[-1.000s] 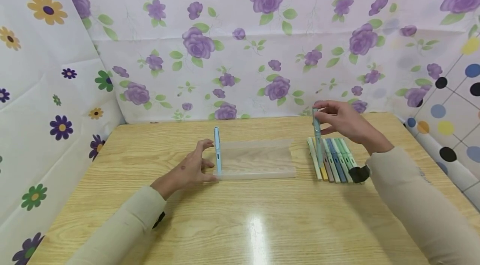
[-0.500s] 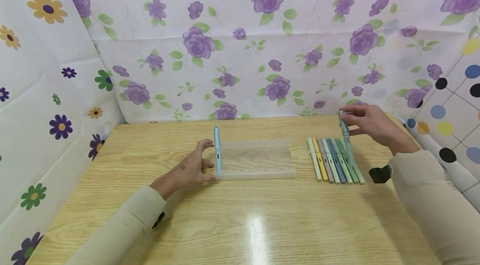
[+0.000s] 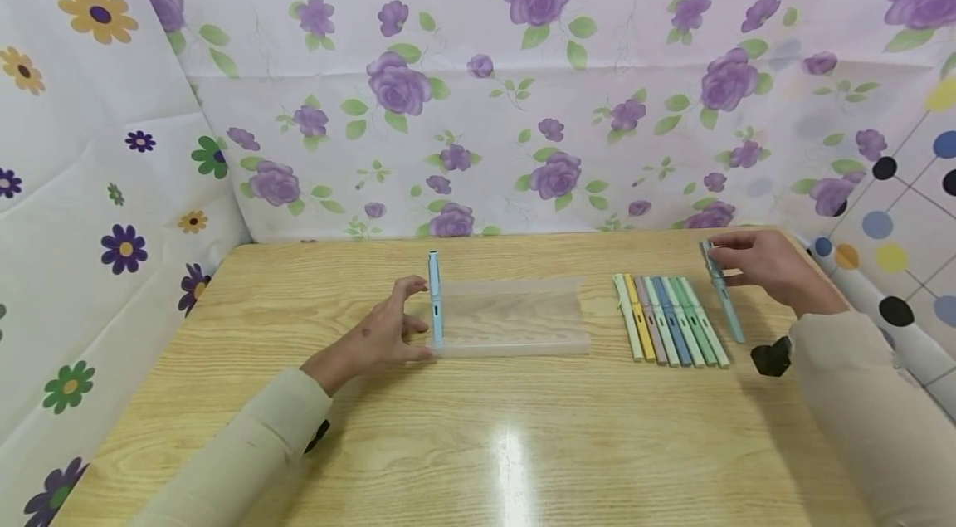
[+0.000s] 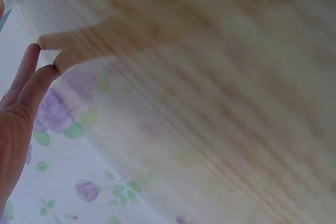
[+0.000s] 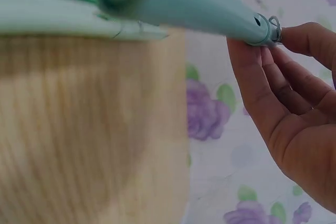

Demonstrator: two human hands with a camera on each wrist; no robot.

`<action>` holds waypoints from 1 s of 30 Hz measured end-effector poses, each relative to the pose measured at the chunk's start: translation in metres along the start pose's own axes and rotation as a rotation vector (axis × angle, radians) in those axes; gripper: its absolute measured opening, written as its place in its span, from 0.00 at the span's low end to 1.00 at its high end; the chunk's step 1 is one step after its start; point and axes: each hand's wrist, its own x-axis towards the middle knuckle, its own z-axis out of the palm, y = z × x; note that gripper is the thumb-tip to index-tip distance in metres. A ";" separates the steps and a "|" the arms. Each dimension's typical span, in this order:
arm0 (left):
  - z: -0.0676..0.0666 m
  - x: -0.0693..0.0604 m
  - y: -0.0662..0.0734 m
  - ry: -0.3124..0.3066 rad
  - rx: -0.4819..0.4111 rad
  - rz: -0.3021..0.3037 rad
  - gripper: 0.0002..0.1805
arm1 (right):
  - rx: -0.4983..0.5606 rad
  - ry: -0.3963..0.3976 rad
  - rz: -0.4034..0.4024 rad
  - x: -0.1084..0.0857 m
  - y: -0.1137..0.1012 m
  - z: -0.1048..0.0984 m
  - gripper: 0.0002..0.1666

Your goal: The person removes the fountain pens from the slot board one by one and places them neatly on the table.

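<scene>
My right hand pinches a blue-green capped pen near its clip end, tilted to the right of the row of pens. Whether its lower end touches the table cannot be told. In the right wrist view, thumb and fingers meet at the metal clip of this pen. At the left end of a clear plastic tray, my left hand rests with relaxed, spread fingers, the thumb at the front corner. A light-blue pen lies inside the tray along that end. The left wrist view shows fingertips on the wood.
Several capped pens in pale green, yellow, mauve, blue and green lie side by side in a row right of the tray. They rest on a wooden table. A floral sheet stands along the back edge; other patterned sheets border both sides.
My right hand has carried the blue-green pen rightward across the row and lowered it past the right end. The left hand, tray and light-blue pen have stayed in place.
</scene>
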 end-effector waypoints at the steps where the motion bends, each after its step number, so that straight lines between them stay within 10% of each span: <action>1: 0.000 0.000 0.000 0.000 0.000 0.001 0.56 | 0.006 0.003 0.002 0.000 0.003 0.000 0.34; 30: 0.001 0.000 0.001 -0.003 -0.022 0.013 0.55 | -0.297 0.059 0.108 0.012 0.033 0.019 0.27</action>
